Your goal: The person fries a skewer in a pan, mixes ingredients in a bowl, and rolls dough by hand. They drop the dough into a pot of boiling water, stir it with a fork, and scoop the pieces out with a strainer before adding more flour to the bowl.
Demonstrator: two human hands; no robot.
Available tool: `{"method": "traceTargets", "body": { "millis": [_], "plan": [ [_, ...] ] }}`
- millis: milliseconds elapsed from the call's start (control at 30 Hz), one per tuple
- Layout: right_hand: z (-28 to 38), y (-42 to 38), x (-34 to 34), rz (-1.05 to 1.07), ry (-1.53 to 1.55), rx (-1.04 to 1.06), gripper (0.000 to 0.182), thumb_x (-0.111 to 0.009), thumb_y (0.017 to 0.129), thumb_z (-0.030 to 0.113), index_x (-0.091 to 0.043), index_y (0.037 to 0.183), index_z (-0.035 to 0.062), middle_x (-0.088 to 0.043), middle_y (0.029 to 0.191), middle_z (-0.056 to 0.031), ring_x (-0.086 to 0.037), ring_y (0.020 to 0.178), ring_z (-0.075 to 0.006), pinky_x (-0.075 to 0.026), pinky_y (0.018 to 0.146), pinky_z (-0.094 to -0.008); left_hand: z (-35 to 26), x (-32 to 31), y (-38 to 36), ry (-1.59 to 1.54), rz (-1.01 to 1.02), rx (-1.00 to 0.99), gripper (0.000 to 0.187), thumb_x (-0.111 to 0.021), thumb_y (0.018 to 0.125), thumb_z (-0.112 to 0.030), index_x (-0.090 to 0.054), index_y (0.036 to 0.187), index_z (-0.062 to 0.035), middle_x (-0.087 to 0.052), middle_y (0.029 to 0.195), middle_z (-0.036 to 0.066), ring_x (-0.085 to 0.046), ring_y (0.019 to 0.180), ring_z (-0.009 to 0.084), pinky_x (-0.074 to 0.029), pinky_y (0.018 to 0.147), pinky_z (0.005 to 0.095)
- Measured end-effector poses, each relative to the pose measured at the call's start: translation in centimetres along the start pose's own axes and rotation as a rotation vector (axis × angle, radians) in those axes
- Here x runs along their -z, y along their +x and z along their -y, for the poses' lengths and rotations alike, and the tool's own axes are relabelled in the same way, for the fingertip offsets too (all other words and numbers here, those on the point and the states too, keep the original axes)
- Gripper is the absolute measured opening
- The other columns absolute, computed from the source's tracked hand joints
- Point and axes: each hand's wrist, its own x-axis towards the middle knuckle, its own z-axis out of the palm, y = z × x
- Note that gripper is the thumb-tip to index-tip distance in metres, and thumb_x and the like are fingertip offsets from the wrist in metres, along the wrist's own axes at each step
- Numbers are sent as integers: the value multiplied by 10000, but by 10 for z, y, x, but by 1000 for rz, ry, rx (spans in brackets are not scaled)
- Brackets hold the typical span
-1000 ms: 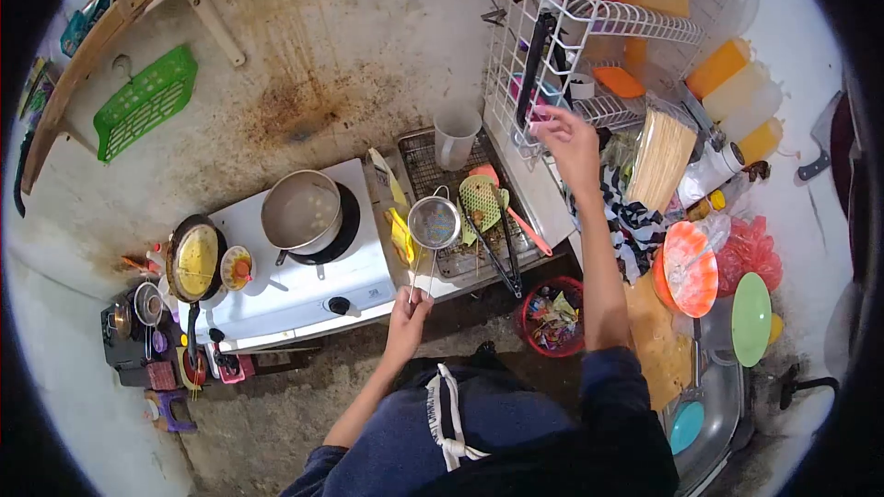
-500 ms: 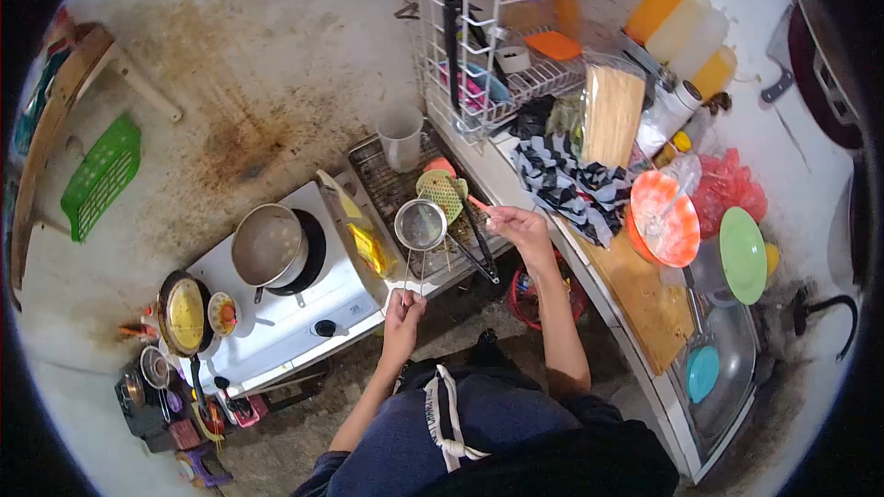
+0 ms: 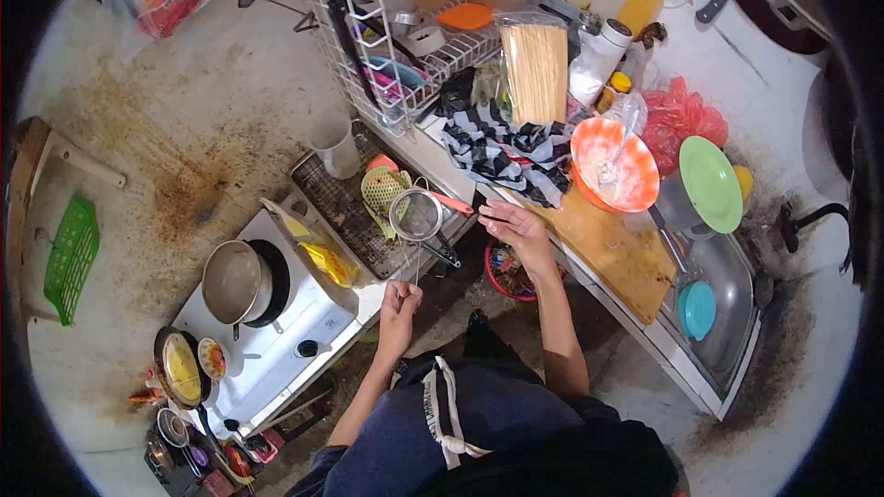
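My left hand [image 3: 399, 306] is closed around the thin wire handle of a small round mesh strainer [image 3: 416, 215]. The strainer is over the edge of a wire rack tray [image 3: 318, 175], beside the stove. My right hand [image 3: 518, 228] is open, its fingers spread just right of a red-orange handle [image 3: 453, 203]. That handle runs behind the strainer toward a pale green perforated utensil [image 3: 383, 191] lying on the rack. A black-handled tool [image 3: 446, 252] lies partly hidden below the strainer.
Left is a white stove [image 3: 276, 327] with a saucepan [image 3: 237, 283] and a frying pan [image 3: 180, 368]. An orange bowl [image 3: 589, 143] with a spoon stands on the right counter, near a cutting board [image 3: 622, 262], a green plate [image 3: 710, 186] and a sink [image 3: 723, 313]. A dish rack [image 3: 368, 46] stands behind.
The view has shifted right, so the surroundings sit further left. My right hand has let go of the red-orange handle and its fingers have spread. My left hand still holds the strainer.
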Motion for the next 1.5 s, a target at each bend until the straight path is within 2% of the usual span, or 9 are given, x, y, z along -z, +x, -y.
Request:
{"method": "traceTargets", "body": {
  "millis": [433, 500, 633, 800, 900, 1067, 1200, 1333, 1500],
  "plan": [
    [-13, -5, 3, -102, -136, -38, 204, -629, 761, 121, -576, 892, -27, -503, 557, -4, -465, 470, -57, -399, 435, -186, 5, -9, -6, 3, 3, -4, 183, -477, 813, -52, -308, 759, -95, -394, 718, 6, -366, 657, 79, -320, 599, 211],
    [-13, -8, -7, -269, -283, -221, 448, -475, 852, 369, -521, 576, 19, -389, 462, 21, -361, 375, -56, -282, 345, -191, 2, -12, -8, 58, -32, -21, 184, -474, 821, -57, -311, 752, -108, -327, 668, -31, -305, 592, 56, -258, 525, 204],
    [-30, 2, -13, -190, 18, -239, 628, -101, 826, 618, -189, 443, 128, -196, 433, 54, -184, 357, -61, -110, 356, -224, 5, -9, -10, -12, -45, -20, 181, -478, 819, -60, -316, 752, -106, -324, 668, -30, -310, 602, 60, -260, 535, 206],
    [-30, 15, -32, 7, -42, -167, 556, -125, 855, 566, -205, 529, 123, -202, 502, 48, -165, 450, -73, -117, 426, -236, 4, -2, -12, -27, -78, -44, 175, -469, 822, -72, -313, 752, -107, -337, 682, -25, -317, 616, 65, -266, 546, 208],
    [-30, 38, -50, 103, -99, -37, 502, -152, 867, 535, -240, 611, 112, -244, 569, 39, -198, 509, -70, -145, 471, -241, -4, 2, -7, -64, -92, -50, 175, -470, 820, -79, -313, 750, -105, -342, 688, -24, -320, 616, 64, -269, 546, 208],
    [10, 88, -76, 396, -777, 499, 423, -413, 851, 393, -388, 1076, 36, -505, 883, -101, -523, 806, -224, -373, 789, -284, -20, 23, 15, -26, -97, -57, 161, -470, 812, -43, -320, 784, -94, -385, 726, -9, -361, 664, 73, -309, 594, 208],
    [75, 127, -121, 336, -1026, 399, 430, -573, 773, 230, -376, 1105, 40, -488, 1008, -118, -514, 879, -267, -423, 745, -355, -40, 29, 37, -18, -108, -150, 164, -471, 810, -47, -316, 778, -89, -375, 723, -10, -356, 669, 71, -308, 602, 205],
    [109, 188, -161, 39, -1475, 1286, 347, -563, 680, 117, -471, 1009, 58, -502, 939, -73, -480, 921, -221, -378, 788, -352, -60, 23, 37, -15, -132, -162, 171, -469, 813, -42, -308, 781, -91, -378, 748, -6, -360, 694, 70, -316, 644, 196],
    [146, 233, -205, 104, -1938, 1602, 285, -569, 653, 111, -558, 938, 96, -513, 924, -33, -460, 954, -174, -346, 838, -339, -45, 26, 23, -57, -136, -150, 173, -470, 823, -45, -306, 791, -92, -393, 771, -3, -373, 722, 71, -321, 669, 196]
  ]
}}
